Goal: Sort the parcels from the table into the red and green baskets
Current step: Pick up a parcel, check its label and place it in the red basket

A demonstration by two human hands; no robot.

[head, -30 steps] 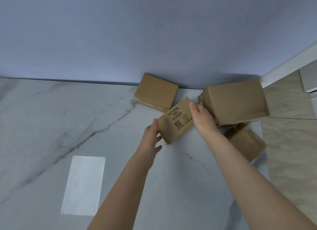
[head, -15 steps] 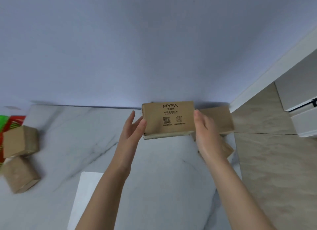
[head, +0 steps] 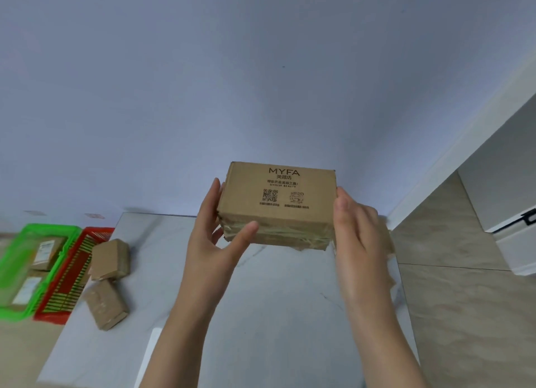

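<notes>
i grip the printed parcel (head: 278, 202) raised above the table (head: 275, 300), my left hand (head: 216, 240) pinching 1 end and my right hand (head: 355, 237) clasping the other, its label turned to me, probably to judge between the red basket (head: 69, 280) and green basket (head: 17, 242) at far left.

Worn on the head, wide-angle, facing forward and down over the table (head: 278, 306) toward its far edge and the wall (head: 261, 83). Close in, above the near edge. Single view only.

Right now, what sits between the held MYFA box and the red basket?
Two cardboard parcels on the marble table, left of the MYFA box, by the red basket; head view.
</notes>
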